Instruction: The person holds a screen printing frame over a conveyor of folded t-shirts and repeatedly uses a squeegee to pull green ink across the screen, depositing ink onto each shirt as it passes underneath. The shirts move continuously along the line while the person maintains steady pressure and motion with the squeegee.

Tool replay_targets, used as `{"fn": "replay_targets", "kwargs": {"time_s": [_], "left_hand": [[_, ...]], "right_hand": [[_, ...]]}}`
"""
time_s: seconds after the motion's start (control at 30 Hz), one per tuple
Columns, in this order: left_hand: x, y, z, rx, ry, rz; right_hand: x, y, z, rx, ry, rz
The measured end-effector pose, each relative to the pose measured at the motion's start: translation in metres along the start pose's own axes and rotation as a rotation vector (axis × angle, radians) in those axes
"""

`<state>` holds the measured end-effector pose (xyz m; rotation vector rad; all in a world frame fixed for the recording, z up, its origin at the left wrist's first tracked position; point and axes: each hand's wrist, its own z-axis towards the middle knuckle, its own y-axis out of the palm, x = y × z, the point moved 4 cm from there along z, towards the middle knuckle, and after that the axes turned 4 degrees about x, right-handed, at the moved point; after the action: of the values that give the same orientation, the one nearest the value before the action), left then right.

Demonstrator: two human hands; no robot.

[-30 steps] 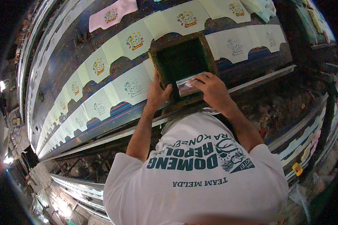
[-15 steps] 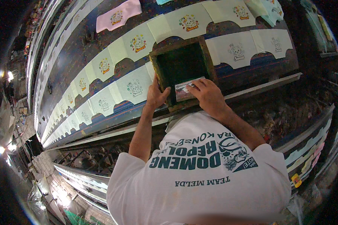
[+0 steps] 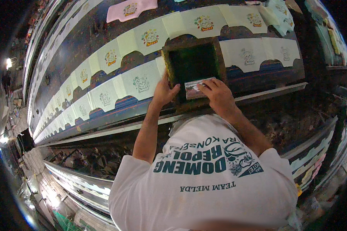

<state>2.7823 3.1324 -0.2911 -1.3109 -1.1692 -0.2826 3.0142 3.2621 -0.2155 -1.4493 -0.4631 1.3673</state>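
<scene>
A wooden screen frame [image 3: 220, 59] with a dark green mesh lies on the long printing table, over the nearer row of pale cut fabric pieces [image 3: 142, 87]. My left hand [image 3: 166, 88] grips the frame's left side, thumb at the front. My right hand [image 3: 216, 92] is closed on a flat, light rectangular squeegee [image 3: 192, 91] at the near end of the mesh. The nearer pieces carry faint outline prints; the farther row [image 3: 152, 38] has coloured cartoon prints.
A pink printed piece [image 3: 119, 11] lies at the back, and a pale bluish piece [image 3: 279, 19] at the back right. A metal rail [image 3: 270, 93] runs along the table's front edge. More racks with fabric pieces [image 3: 75, 181] stand behind me, with lights at the left.
The frame and both hands appear slightly farther right as the view shifts. My right hand and the squeegee stay at the near end of the mesh, with little movement.
</scene>
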Motion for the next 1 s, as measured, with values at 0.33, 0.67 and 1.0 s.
{"fn": "replay_targets", "kwargs": {"time_s": [0.33,0.67,1.0], "left_hand": [[0.010,-0.004,-0.003,-0.100,-0.093,-0.010],[0.017,-0.006,-0.001,-0.112,-0.102,0.027],[0.022,-0.010,-0.001,-0.193,-0.164,0.030]], "right_hand": [[0.045,0.009,0.087,0.017,0.042,0.105],[0.021,0.014,0.038,0.024,0.093,0.112],[0.039,0.001,0.071,-0.091,0.061,0.132]]}}
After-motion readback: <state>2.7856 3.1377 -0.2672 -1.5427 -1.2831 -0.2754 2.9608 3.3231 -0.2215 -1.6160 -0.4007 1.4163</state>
